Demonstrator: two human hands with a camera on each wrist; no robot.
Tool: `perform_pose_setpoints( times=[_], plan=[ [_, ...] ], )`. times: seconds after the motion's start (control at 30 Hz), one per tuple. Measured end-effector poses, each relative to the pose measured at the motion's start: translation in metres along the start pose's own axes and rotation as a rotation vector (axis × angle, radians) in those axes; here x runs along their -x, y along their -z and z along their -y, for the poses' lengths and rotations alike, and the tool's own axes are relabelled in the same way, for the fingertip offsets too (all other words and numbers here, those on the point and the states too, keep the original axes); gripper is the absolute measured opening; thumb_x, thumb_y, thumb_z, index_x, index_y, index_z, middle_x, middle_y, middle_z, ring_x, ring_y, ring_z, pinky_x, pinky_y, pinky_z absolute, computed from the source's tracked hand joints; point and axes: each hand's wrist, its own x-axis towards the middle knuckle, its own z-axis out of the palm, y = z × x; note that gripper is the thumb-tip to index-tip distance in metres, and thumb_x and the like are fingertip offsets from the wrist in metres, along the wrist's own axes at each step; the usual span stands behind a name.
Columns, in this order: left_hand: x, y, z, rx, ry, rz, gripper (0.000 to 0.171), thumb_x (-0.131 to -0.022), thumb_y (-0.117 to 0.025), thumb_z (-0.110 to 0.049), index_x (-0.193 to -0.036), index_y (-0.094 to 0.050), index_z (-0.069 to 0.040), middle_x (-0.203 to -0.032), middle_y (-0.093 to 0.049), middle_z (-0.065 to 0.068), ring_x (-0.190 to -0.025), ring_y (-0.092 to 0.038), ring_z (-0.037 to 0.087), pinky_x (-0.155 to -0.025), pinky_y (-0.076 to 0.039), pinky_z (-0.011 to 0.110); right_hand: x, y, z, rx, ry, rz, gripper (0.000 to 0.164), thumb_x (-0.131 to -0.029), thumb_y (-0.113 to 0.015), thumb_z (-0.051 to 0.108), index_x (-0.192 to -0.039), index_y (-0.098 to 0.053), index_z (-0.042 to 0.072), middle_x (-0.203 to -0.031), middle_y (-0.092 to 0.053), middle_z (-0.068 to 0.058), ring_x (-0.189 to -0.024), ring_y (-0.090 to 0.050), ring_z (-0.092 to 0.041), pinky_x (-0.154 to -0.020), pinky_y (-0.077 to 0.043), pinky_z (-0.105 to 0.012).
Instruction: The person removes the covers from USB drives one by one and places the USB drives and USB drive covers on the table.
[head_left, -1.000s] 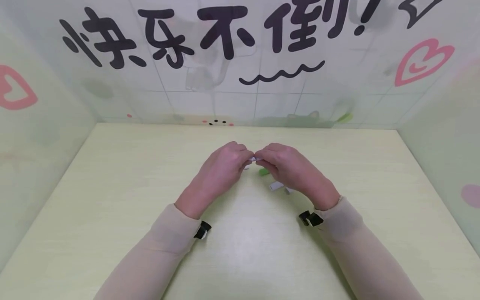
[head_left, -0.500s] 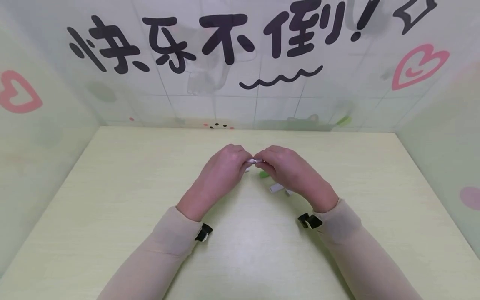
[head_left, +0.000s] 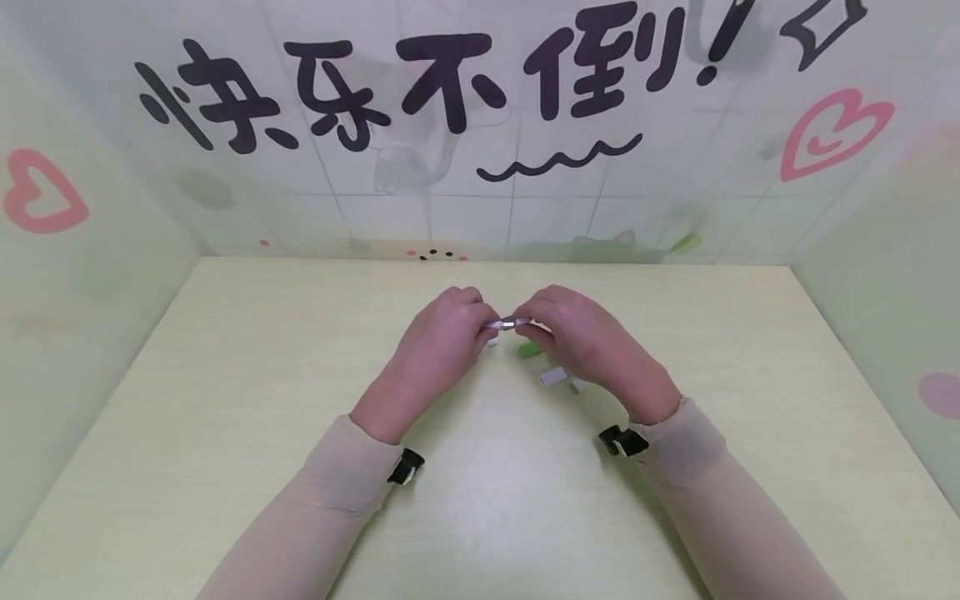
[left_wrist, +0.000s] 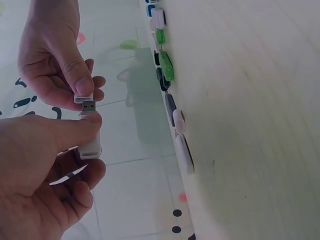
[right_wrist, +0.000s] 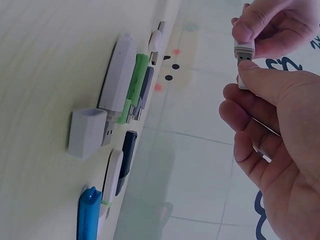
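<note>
My left hand [head_left: 448, 333] pinches a white USB flash drive [left_wrist: 90, 147] between thumb and fingers. Its metal plug [left_wrist: 88, 106] is bare and points at my right hand [head_left: 581, 337]. That hand pinches the small white cap [right_wrist: 242, 82] of the drive, its open end facing the plug. Plug and cap lie in line, close together, and the plug's tip sits right at the cap's mouth in the left wrist view. Both hands are raised above the table near its middle, fingertips facing each other.
Below the hands, several USB drives lie on the table [head_left: 480, 500]: a green drive [right_wrist: 136, 82], a large white drive [right_wrist: 119, 72] with a loose white cap [right_wrist: 86, 134] beside it, a dark drive [right_wrist: 127, 155] and a blue drive [right_wrist: 89, 215]. Printed panels stand behind and at both sides.
The hands were almost touching and have drawn slightly apart. The metal plug now shows between their fingertips. The drives on the table have not moved.
</note>
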Motion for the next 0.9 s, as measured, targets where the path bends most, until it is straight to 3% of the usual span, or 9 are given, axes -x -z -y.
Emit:
perform_pose_setpoints(
  times=[0.2, 0.47, 0.9],
  plan=[
    [-0.001, 0.004, 0.000, 0.027, 0.028, 0.027, 0.010, -0.088, -0.076, -0.014, -0.094, -0.077, -0.006, -0.083, -0.059, 0.000, -0.076, -0.054, 0.016, -0.069, -0.047, 0.022, 0.000, 0.003, -0.002, 0.016, 0.019, -0.013, 0.012, -0.089, -0.074, 0.011, -0.101, -0.075, 0.009, -0.090, -0.064, 0.004, -0.082, -0.057, -0.015, -0.072, -0.048, -0.024],
    [0.000, 0.003, -0.002, 0.029, 0.051, 0.067, 0.009, -0.088, -0.076, -0.012, -0.094, -0.077, -0.005, -0.082, -0.058, 0.001, -0.075, -0.054, 0.017, -0.068, -0.048, 0.023, 0.002, 0.008, 0.001, 0.007, -0.021, 0.031, 0.013, -0.089, -0.074, 0.012, -0.101, -0.075, 0.008, -0.090, -0.062, 0.004, -0.080, -0.055, -0.015, -0.070, -0.047, -0.024],
    [0.002, 0.003, -0.004, 0.003, 0.142, 0.216, 0.010, -0.093, -0.070, -0.009, -0.099, -0.076, -0.006, -0.086, -0.055, 0.002, -0.075, -0.053, 0.014, -0.068, -0.048, 0.023, 0.007, 0.014, 0.007, 0.014, -0.051, 0.079, 0.007, -0.090, -0.072, 0.012, -0.097, -0.073, 0.011, -0.087, -0.061, 0.006, -0.078, -0.052, -0.013, -0.068, -0.046, -0.024]
  ],
)
